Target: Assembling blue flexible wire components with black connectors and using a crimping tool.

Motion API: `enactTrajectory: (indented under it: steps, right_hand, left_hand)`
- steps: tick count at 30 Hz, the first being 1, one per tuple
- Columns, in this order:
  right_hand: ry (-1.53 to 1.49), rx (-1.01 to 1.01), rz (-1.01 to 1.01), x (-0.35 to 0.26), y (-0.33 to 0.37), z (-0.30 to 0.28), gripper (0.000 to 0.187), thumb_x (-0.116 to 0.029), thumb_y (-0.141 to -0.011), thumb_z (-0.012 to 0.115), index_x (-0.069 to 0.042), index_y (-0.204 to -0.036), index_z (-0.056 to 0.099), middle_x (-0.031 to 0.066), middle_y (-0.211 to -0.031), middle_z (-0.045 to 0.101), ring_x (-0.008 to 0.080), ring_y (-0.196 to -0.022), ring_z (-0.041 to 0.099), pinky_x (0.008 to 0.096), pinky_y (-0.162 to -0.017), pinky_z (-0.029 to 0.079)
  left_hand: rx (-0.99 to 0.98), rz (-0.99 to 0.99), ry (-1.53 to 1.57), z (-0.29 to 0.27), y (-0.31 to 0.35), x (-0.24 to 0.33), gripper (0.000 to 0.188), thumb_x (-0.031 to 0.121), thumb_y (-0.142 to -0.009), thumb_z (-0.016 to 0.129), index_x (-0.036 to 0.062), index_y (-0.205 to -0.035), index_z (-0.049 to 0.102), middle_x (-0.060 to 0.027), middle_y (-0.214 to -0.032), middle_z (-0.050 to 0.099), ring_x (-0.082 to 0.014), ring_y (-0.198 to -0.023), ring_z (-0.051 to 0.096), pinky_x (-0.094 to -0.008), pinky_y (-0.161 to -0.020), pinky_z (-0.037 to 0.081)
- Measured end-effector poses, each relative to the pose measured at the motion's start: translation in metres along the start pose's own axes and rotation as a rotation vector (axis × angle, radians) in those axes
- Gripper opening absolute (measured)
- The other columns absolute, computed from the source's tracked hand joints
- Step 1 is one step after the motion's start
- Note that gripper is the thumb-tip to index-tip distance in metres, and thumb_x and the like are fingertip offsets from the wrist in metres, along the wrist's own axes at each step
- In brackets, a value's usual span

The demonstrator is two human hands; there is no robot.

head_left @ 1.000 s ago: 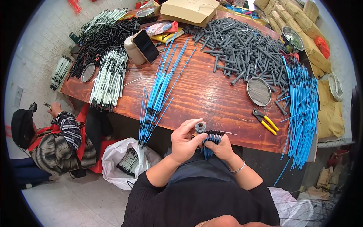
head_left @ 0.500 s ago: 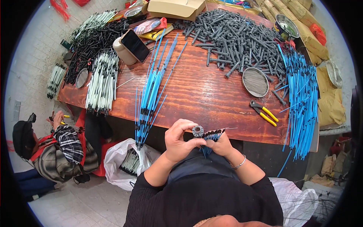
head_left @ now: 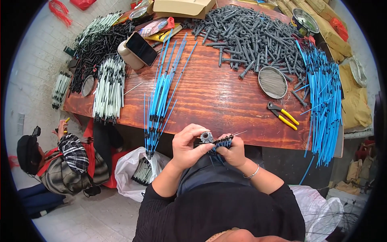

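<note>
Grey hollow plastic cylinder with a notched rim (head_left: 207,137) is at the table's near edge, in the person's left hand (head_left: 186,147). Its round open end faces up toward the wearer's head; long axis heavily foreshortened, rest of the body hidden by the hand. Left thumb and curled index pinch it from either side; remaining fingers folded, partly out of sight.

Bundle of slim blue rods with black tips (head_left: 224,141) sits just right of the cylinder, in the right hand (head_left: 234,151). Black tips form a slanting row, near left to far right; the blue lengths drop toward the near side, below the hands. Right thumb presses on the bundle; can't tell how the fingers behind it lie. One thin pale strand (head_left: 241,133) juts past the bundle, pointing far right.

Forearms come in from near left and near right, elbows bent, converging so the hands nearly meet. Silver bangle (head_left: 252,172) on the right wrist. Yellow-handled cutters (head_left: 283,115) lie on the reddish wooden table (head_left: 201,92), to the right, handles angled toward near right.
</note>
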State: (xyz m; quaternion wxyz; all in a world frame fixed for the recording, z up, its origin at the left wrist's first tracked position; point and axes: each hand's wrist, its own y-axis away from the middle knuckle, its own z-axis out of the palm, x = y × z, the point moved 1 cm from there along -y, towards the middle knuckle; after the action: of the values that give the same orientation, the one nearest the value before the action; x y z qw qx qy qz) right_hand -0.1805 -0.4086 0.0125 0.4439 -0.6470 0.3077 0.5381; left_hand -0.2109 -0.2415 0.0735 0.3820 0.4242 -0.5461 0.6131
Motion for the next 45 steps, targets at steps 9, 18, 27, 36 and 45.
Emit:
enactTrajectory:
  steps: [9, 18, 27, 36, 45]
  right_hand:
    - [-0.008, -0.145, 0.005, -0.006, -0.002, -0.001, 0.028, -0.028, -0.084, 0.064, -0.002, -0.082, 0.053, 0.0054, -0.069, 0.053, 0.0149, -0.061, 0.049, 0.0285, -0.058, 0.042]
    - [-0.027, -0.183, 0.019, -0.014, -0.003, -0.001, 0.036, -0.037, -0.084, 0.063, -0.003, -0.075, 0.052, 0.0042, -0.064, 0.051, 0.0141, -0.056, 0.047, 0.0282, -0.054, 0.040]
    - [-0.063, -0.296, 0.063, -0.025, -0.011, -0.004, 0.035, -0.038, -0.083, 0.064, -0.003, -0.081, 0.058, 0.0052, -0.063, 0.055, 0.0154, -0.055, 0.051, 0.0288, -0.055, 0.043]
    - [-0.106, -0.405, 0.053, -0.013, -0.012, -0.007, 0.048, -0.049, -0.087, 0.052, -0.001, -0.088, 0.058, 0.0066, -0.069, 0.055, 0.0156, -0.061, 0.051, 0.0290, -0.058, 0.043]
    - [-0.146, -0.383, 0.077, -0.021, -0.012, -0.008, 0.049, -0.049, -0.086, 0.050, 0.000, -0.084, 0.057, 0.0071, -0.067, 0.053, 0.0163, -0.060, 0.049, 0.0293, -0.057, 0.042]
  left_hand:
    - [-0.187, 0.020, 0.072, -0.009, -0.005, 0.001, 0.034, 0.000, -0.066, 0.075, -0.0051, -0.097, 0.063, -0.0136, -0.089, 0.062, -0.0184, -0.080, 0.060, -0.0276, -0.071, 0.048]
    - [-0.190, 0.018, -0.016, -0.007, -0.003, 0.006, 0.034, 0.004, -0.065, 0.076, -0.0041, -0.096, 0.064, -0.0122, -0.085, 0.063, -0.0189, -0.077, 0.061, -0.0281, -0.069, 0.049]
    - [-0.343, 0.059, 0.004, -0.016, -0.014, 0.006, 0.037, 0.015, -0.065, 0.079, -0.0052, -0.093, 0.065, -0.0152, -0.085, 0.065, -0.0221, -0.076, 0.062, -0.0300, -0.067, 0.049]
    - [-0.421, 0.017, 0.092, -0.016, -0.012, 0.005, 0.040, 0.019, -0.064, 0.080, -0.0065, -0.090, 0.065, -0.0175, -0.086, 0.065, -0.0245, -0.076, 0.063, -0.0315, -0.067, 0.049]
    - [-0.321, -0.033, 0.221, -0.006, -0.009, -0.001, 0.041, 0.020, -0.060, 0.082, -0.0046, -0.088, 0.066, -0.0113, -0.079, 0.061, -0.0224, -0.078, 0.057, -0.0342, -0.072, 0.045]
